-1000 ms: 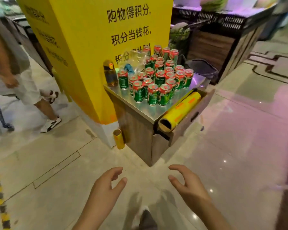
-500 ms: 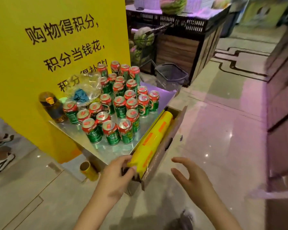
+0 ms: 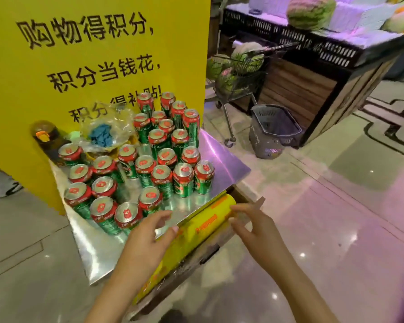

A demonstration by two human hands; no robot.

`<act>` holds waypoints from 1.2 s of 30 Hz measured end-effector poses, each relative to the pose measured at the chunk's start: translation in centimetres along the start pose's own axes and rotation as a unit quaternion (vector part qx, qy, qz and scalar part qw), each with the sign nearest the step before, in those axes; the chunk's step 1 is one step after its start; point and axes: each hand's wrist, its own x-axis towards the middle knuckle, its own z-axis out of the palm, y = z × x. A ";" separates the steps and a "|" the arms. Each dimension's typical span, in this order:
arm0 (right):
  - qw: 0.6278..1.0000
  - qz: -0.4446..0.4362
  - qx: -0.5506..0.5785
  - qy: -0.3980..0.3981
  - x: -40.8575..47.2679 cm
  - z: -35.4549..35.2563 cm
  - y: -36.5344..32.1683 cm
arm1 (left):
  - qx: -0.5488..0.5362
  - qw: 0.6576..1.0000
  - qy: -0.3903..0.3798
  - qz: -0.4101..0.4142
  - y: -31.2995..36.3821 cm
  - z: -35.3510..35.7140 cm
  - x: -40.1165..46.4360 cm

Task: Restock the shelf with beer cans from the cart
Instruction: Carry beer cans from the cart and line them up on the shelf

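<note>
Several green beer cans with red tops (image 3: 149, 164) stand packed together on a steel-topped stand (image 3: 222, 159) against a yellow pillar. My left hand (image 3: 147, 238) hovers open at the stand's front edge, close to the nearest can (image 3: 126, 216), holding nothing. My right hand (image 3: 252, 227) is open too, fingers spread over the far end of a yellow roll of film (image 3: 203, 223) that lies in a tray along the stand's right side. Neither hand grips a can.
A dark bottle (image 3: 46, 141) and a crumpled plastic bag with a blue cloth (image 3: 105, 134) sit at the stand's back left. A trolley of watermelons (image 3: 238, 68), a grey basket (image 3: 273, 131) and a dark produce counter (image 3: 317, 66) stand to the right. Glossy floor lies around.
I have come closer to the stand, and the cans now fill the middle of the view. Both hands have risen from floor level to the stand's front edge and the yellow roll.
</note>
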 end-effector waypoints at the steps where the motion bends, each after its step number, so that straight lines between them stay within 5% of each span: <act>1: 1.000 -0.013 0.004 -0.015 1.6 0.0 0.0 | -0.002 1.000 0.017 -0.013 0.0 -0.2 0.4; 9: 0.989 -0.115 -0.013 -0.092 13.9 1.3 -2.0 | -0.012 0.990 0.118 -0.076 -0.1 -2.8 8.6; 23: 0.988 0.031 0.045 -0.147 32.9 3.5 3.6 | 0.027 0.995 0.096 -0.013 4.6 0.3 27.0; 36: 0.960 -0.022 0.189 -0.203 42.8 8.6 4.2 | 0.043 0.985 0.115 -0.118 2.4 -1.0 31.6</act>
